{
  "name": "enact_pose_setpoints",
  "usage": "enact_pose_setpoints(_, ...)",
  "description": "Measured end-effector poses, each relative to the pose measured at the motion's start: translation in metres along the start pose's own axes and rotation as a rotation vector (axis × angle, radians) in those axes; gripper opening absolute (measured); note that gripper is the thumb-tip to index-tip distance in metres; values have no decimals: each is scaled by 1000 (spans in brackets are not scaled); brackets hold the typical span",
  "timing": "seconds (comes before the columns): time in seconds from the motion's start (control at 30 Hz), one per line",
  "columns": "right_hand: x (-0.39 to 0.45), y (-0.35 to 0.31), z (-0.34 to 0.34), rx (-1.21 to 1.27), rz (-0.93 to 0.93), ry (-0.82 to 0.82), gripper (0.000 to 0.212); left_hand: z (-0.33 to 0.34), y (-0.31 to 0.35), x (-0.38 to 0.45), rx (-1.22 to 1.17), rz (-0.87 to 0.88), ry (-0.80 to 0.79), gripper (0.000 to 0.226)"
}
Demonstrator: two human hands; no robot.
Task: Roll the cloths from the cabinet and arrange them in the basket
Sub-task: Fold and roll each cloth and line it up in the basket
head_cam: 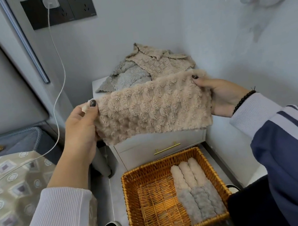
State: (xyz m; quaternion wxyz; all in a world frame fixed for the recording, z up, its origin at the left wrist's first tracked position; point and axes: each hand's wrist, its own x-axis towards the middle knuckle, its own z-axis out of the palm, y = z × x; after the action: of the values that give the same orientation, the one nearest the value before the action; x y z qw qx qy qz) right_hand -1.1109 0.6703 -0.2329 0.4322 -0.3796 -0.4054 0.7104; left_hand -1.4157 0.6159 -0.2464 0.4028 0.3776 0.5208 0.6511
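At centre frame, a left hand [80, 123] and a right hand [223, 97] stretch a fluffy beige ribbed cloth [153, 108] taut, fingers pinching its two ends above the pale cabinet [160, 144]. Six rolls already line the right side of the woven wicker basket [157, 198] at bottom centre. Rolling it tight and even from one end would likely match them best.
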Motion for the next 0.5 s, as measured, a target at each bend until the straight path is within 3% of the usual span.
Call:
enact_pose_setpoints(0.1, 9, 4, 2, -169, -91, 208, 31, 7, -10, 5, 215, 84, 130, 11)
enact_pose_setpoints(0.17, 16, 10, 1, -509, -197, 400, 39, 6, -15, 6, 459, 218, 162, 11)
enact_pose_setpoints(0.27, 24, 20, 1, -936, -394, 525, 42, 4, -21, 6, 722, 339, 138, 6)
enact_pose_setpoints(0.37, 27, 28, 7, -959, -493, 558, 33, 4, -24, 6, 726, 293, 124, 8)
enact_pose_setpoints(0.5, 31, 39, 16, -971, -509, 586, 42, 5, -21, 4, 619, 233, 116, 12)
